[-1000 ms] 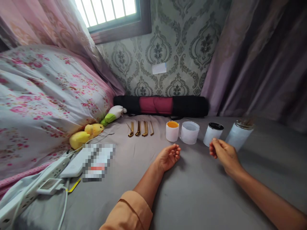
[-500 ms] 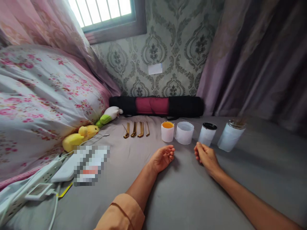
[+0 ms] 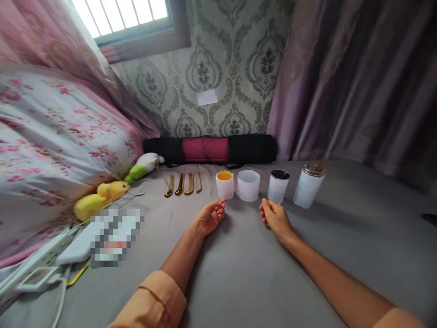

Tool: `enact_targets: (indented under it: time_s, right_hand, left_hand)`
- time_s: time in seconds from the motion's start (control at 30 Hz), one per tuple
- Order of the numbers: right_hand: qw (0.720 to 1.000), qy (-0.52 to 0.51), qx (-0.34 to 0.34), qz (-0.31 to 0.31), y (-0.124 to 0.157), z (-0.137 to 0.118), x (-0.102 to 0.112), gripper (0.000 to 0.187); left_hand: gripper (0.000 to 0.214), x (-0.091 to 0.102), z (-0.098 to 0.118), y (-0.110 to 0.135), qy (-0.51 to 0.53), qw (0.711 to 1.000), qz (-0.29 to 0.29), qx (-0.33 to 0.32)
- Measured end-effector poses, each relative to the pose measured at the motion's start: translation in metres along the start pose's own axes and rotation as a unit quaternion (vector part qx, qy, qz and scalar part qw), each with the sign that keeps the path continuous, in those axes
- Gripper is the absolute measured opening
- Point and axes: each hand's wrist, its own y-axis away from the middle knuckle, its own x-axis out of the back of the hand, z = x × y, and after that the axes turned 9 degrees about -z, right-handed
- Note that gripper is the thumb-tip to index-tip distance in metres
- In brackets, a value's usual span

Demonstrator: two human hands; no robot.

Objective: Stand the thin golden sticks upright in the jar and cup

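Left hand point(image 3: 210, 217) down on the grey sheet point(image 3: 239, 282), palm turned up and inward, fingers half curled, apart from the thumb, nothing between them. Right hand point(image 3: 275, 217) at 3 o'clock from it, near but not touching, also down on the sheet, fingers folded together into a loose fist; impossible to tell of anything held inside.

At 12 o'clock from both hands, a row of four vessels, upright or nearly so, running from 9 to 3 o'clock:
- Orange cup point(image 3: 225, 184), white outside and orange inside, at 12 o'clock from the left hand, just beside the fingertips.
- Clear cup point(image 3: 248, 185), at 3 o'clock from the orange cup, almost touching it; at 11 o'clock from the right hand.
- Black-rim cup point(image 3: 278, 187), at 12 o'clock from the right hand, just beside the knuckles.
- Jar point(image 3: 308, 187), at 2 o'clock from the right hand, tilted a little to the right, its top blurred.

Four gold bent straws point(image 3: 182, 184), side by side at 9 o'clock from the orange cup, near it. Black roll point(image 3: 210, 149) with a red middle, lying across at 12 o'clock behind the row, against the wall. Green plush point(image 3: 143, 166) at 10 o'clock from the straws; yellow duck point(image 3: 99, 200) at 9 o'clock from the left hand, well apart, against the flowered quilt point(image 3: 51, 136). Power strip point(image 3: 34, 264) at 8 o'clock, near the picture edge. Orange sleeve point(image 3: 157, 300) on the left forearm at 7 o'clock. Curtain point(image 3: 358, 82) at 2 o'clock, window point(image 3: 129, 18) at 11 o'clock.
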Motion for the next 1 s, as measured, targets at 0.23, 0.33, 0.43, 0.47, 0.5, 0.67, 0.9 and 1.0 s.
enact_targets:
  time_s: [0.23,0.33,0.43,0.47,0.5,0.67,0.9,1.0]
  right_hand:
    - [1.0,0.01,0.003,-0.011,-0.001,-0.002,0.0,0.043]
    - [1.0,0.012,0.001,-0.01,-0.001,-0.004,0.0,0.043]
    - [1.0,0.014,-0.003,-0.011,-0.001,-0.004,0.0,0.042]
    - [1.0,0.014,-0.003,-0.011,-0.001,-0.004,0.0,0.042]
    - [1.0,0.014,-0.003,-0.011,-0.001,-0.003,0.0,0.042]
    - [1.0,0.006,-0.006,-0.013,-0.001,-0.002,0.0,0.042]
    - [1.0,0.007,-0.004,-0.016,-0.002,-0.001,-0.001,0.043]
    - [1.0,0.013,0.001,-0.014,-0.003,0.0,-0.001,0.043]
  left_hand:
    - [0.008,0.011,0.018,-0.008,-0.07,0.995,0.068,-0.009]
    - [0.007,0.019,0.027,-0.013,-0.102,0.99,0.096,-0.017]
    - [0.005,0.026,0.036,-0.018,-0.141,0.982,0.123,-0.023]
    - [0.003,0.028,0.038,-0.02,-0.156,0.979,0.132,-0.025]
    - [0.003,0.03,0.041,-0.022,-0.171,0.975,0.142,-0.028]
    - [0.007,0.036,0.053,-0.028,-0.259,0.946,0.189,-0.047]
    - [0.01,0.037,0.067,-0.033,-0.387,0.885,0.252,-0.056]
    - [0.009,0.036,0.072,-0.037,-0.439,0.853,0.276,-0.053]
